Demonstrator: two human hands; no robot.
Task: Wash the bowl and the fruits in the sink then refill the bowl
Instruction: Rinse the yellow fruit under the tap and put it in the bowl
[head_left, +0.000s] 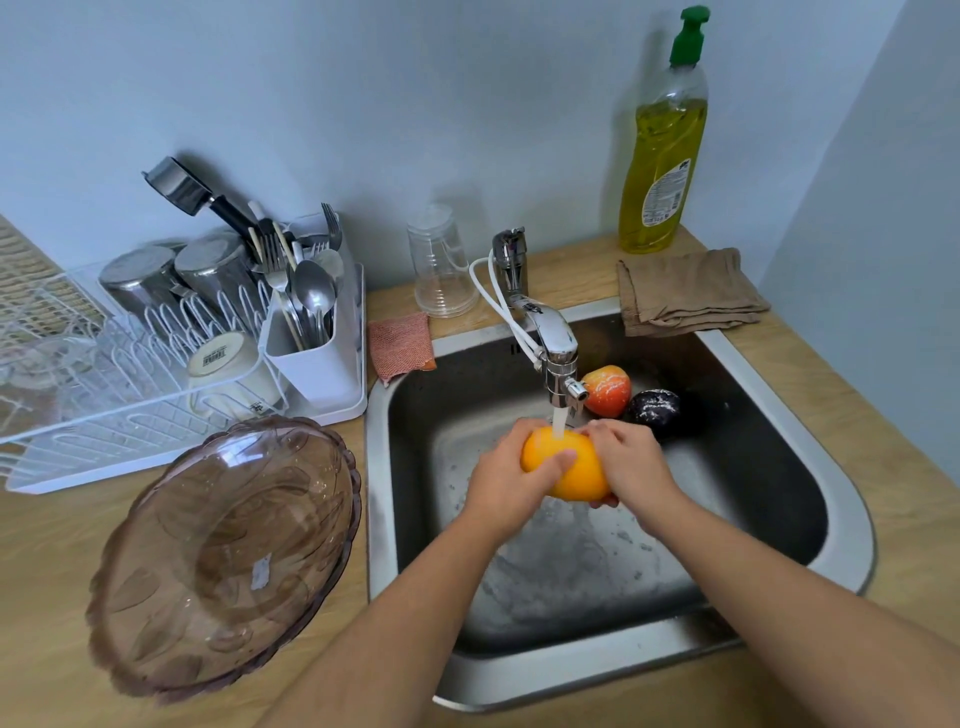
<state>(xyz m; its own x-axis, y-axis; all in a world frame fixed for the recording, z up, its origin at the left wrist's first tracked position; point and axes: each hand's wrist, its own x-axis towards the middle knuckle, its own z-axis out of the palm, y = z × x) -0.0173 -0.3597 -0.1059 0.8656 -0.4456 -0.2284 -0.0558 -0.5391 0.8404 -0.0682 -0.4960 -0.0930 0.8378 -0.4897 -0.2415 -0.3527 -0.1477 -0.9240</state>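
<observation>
An orange is held under the water that runs from the tap, above the steel sink. My left hand grips its left side with the thumb across the front. My right hand cups its right side. A red-and-yellow apple and a dark purple plum, both with soap foam on them, lie at the back of the sink basin. The brown-tinted glass bowl rests upside down on the wooden counter left of the sink.
A white dish rack with steel cups, a mug and a cutlery holder stands at the back left. A pink scrub cloth, a stack of clear cups, a dish soap bottle and a folded brown cloth sit behind the sink.
</observation>
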